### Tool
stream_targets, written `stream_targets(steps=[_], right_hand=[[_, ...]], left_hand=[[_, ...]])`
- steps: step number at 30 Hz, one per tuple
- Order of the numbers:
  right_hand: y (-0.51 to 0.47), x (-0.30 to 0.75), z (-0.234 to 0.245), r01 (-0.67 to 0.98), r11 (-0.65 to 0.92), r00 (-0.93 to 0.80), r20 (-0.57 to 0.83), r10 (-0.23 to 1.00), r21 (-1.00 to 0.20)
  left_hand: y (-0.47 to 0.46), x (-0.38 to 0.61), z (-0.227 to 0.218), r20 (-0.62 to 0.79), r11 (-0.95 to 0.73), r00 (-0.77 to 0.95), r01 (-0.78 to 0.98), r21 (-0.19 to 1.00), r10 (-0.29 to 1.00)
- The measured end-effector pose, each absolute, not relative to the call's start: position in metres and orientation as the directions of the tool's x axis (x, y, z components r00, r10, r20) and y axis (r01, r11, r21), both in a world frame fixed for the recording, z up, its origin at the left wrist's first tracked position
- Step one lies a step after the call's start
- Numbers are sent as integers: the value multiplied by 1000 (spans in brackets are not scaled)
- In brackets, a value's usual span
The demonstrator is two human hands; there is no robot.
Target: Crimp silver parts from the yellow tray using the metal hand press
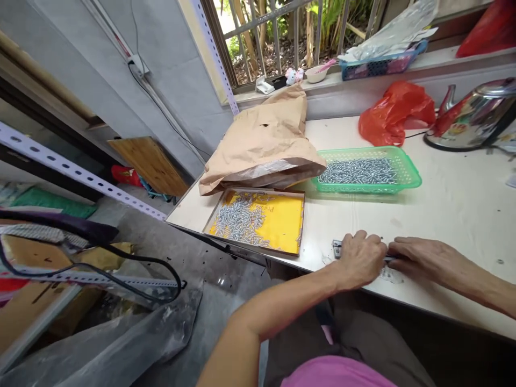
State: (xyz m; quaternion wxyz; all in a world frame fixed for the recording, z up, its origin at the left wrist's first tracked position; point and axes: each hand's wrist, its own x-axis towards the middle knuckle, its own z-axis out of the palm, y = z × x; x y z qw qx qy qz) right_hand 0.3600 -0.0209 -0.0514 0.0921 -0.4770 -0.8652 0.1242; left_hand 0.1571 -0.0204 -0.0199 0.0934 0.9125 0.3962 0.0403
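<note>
On the table's front edge, my left hand point(363, 258) is closed over a narrow metal strip point(337, 247), whose end with small holes sticks out to the left. My right hand point(421, 257) lies just beside it, fingers together on the right part of what looks like the same strip; most of that piece is hidden under both hands. A clear plastic-looking scrap point(391, 275) lies below the fingers. To the left is a shallow tray point(301, 228) with a yellow bottom, holding a heap of small silvery ribbed pieces point(239, 220).
A green plastic basket point(409, 174) of small silvery metal pieces stands behind my hands. A large brown paper bag point(266, 140) lies behind the tray. Farther back are a red plastic bag point(397, 113) and a metal kettle point(473, 115). The table's left edge borders a perforated metal post point(80, 172).
</note>
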Motion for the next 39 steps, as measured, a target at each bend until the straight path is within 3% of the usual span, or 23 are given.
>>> stream_targets(steps=[3,14,20,29,32,35,39], right_hand=[[-16,364,-56,786,513,-573,-95,814,-345],[-19,367,-53,877,408,-453,-150,879,-255],[-20,362,-49,848,485,-504,-39,863,-215],[-29,345,-29,836,540,-535,73,842,-98],[-33,347,-27,797,578,-564,125,816,-178],[-31,351,-25,733,615,-591,174,788,-292],[-15,347,-24,796,538,-505,188,843,-277]], left_hand=[[-21,155,-22,25,-669,684,705,235,729],[-18,158,-21,-30,-688,730,657,309,683],[-19,160,-27,8,-677,704,680,284,710],[-24,161,-21,53,-588,587,799,126,808],[-41,153,-27,163,-552,535,830,81,829],[-61,143,-37,255,-642,610,764,61,750],[-79,147,-44,253,-703,666,705,97,702]])
